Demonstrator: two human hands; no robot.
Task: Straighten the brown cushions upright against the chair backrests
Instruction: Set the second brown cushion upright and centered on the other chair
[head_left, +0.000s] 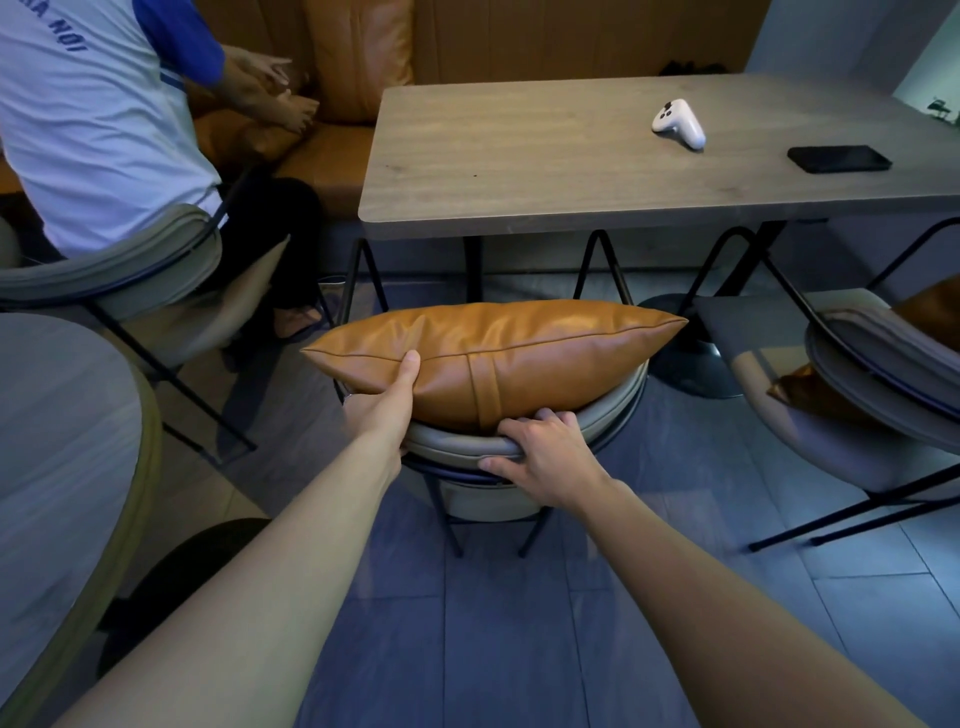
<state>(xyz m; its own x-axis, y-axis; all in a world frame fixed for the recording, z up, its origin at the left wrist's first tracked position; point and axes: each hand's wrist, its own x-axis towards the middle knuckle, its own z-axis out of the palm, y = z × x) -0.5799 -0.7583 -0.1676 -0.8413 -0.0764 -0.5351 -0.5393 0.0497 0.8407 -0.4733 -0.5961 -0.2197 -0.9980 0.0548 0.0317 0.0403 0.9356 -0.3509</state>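
A brown leather cushion (519, 353) stands on edge inside the grey chair in front of me, its top seam above the curved backrest (457, 444). My left hand (389, 400) grips the cushion's left end, thumb on top. My right hand (545, 452) is closed over the backrest rim just below the cushion's middle. A second brown cushion (930, 306) lies in the grey chair (857, 374) at the right, partly hidden by its backrest.
A wooden table (571, 156) stands behind the chair, holding a white game controller (679, 123) and a black phone (839, 158). A person in a white shirt (88, 119) sits on a chair at the left, facing a brown bench (358, 57). A round table edge (78, 441) is at my left.
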